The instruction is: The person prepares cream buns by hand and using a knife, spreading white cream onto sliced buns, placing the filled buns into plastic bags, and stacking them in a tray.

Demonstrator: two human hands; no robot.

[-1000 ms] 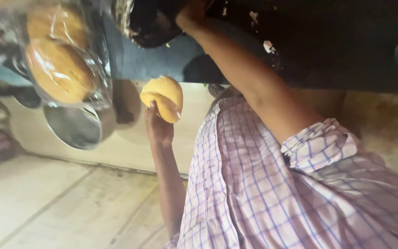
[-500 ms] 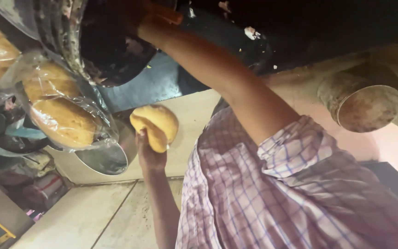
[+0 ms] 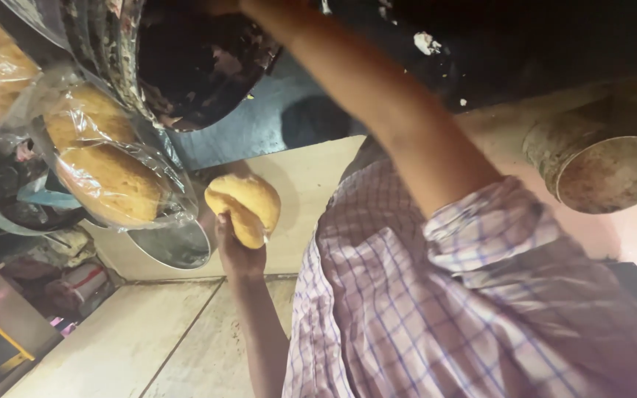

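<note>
The setting appears to be a small cooking area or food stall, though the tilted, dim view limits certainty. Evidence: a blackened, soot-crusted pan [image 3: 200,66] over a dark soiled cooktop [image 3: 525,44], buns sealed in clear plastic bags [image 3: 108,180], a steel bowl [image 3: 175,247] and a worn metal pot [image 3: 602,158]. Surfaces are plain cream-coloured slabs [image 3: 134,339], with stained, well-used cookware throughout.

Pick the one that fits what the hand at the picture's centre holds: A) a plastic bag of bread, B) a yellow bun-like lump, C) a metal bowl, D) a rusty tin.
B: the hand has its grip around a yellow lump, clear of the bagged bread.
</note>
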